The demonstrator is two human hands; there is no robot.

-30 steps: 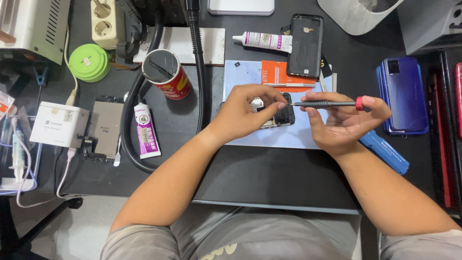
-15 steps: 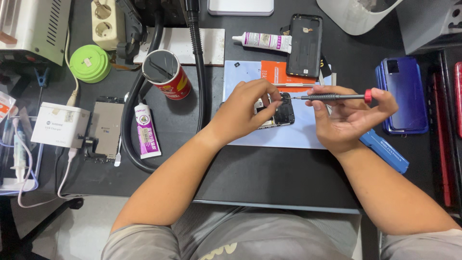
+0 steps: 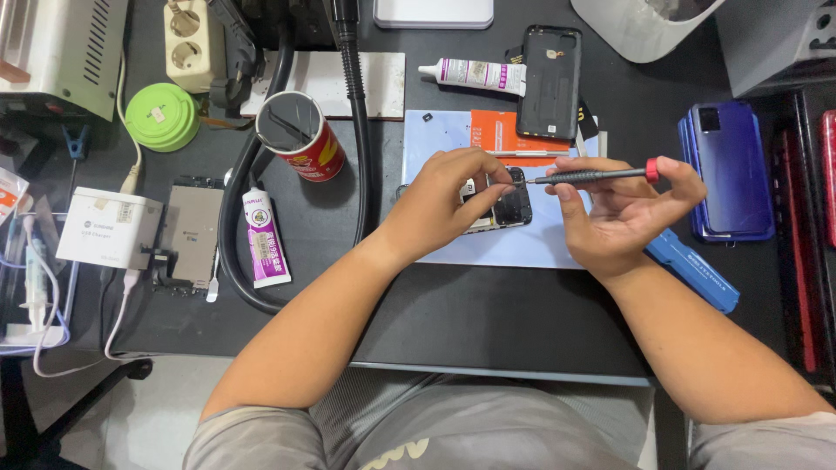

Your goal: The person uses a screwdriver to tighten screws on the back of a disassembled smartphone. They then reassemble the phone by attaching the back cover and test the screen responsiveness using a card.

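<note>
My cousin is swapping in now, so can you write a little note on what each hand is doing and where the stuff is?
Left hand: steadies the opened phone on the pale blue mat.
Right hand: holds the red-capped screwdriver level, tip at the phone's top edge.
Done: the phone's insides are exposed; a black back cover lies above the mat.
Left: the phone lies open.
Nearby: blue tool by the right wrist.

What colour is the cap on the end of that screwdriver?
Red. The screwdriver in the right hand has a dark shaft with a red end cap, seen in the head view.
</note>
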